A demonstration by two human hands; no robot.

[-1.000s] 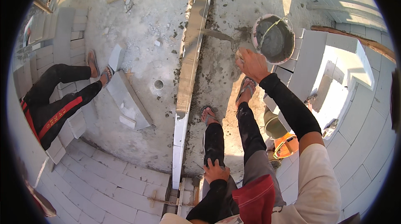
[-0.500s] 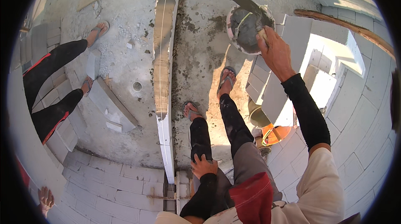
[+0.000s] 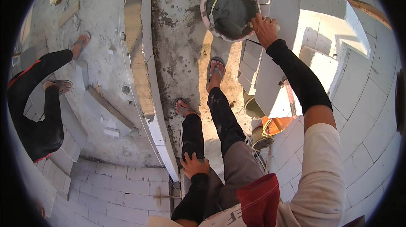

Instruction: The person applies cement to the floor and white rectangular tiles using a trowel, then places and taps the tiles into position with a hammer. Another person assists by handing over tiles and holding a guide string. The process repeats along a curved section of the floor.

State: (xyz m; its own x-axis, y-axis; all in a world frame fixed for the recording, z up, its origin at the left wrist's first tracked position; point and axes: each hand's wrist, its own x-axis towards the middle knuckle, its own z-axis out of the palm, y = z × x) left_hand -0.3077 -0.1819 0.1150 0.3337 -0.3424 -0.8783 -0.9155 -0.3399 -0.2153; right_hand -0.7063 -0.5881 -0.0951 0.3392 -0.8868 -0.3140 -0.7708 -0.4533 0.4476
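My right hand [image 3: 265, 31] is closed around the handle of a trowel [image 3: 277, 27] at the near right edge of a round bucket [image 3: 204, 14]. Grey wet mortar [image 3: 230, 10] fills the bucket, and the trowel's blade is mostly hidden in it. A yellowish strap or handle lies across the bucket's top. My left hand [image 3: 195, 165] rests on my left leg near the knee, fingers spread, holding nothing. To the left of my feet runs a narrow low wall of white blocks [image 3: 165, 155], with a band of mortar [image 3: 138, 62] along its top.
A thin string runs along the wall. On the right, large white blocks [image 3: 277, 53] are stacked, with a hammer [image 3: 290, 100] beside them. Near them stand an orange container [image 3: 277, 126] and smaller buckets [image 3: 253, 108]. Beyond the wall, another person's legs [image 3: 46, 79] show among blocks.
The trowel's blade, raised above the bucket before, has gone down into the mortar with my right hand. My view has shifted right, and the other person's legs are bent more.
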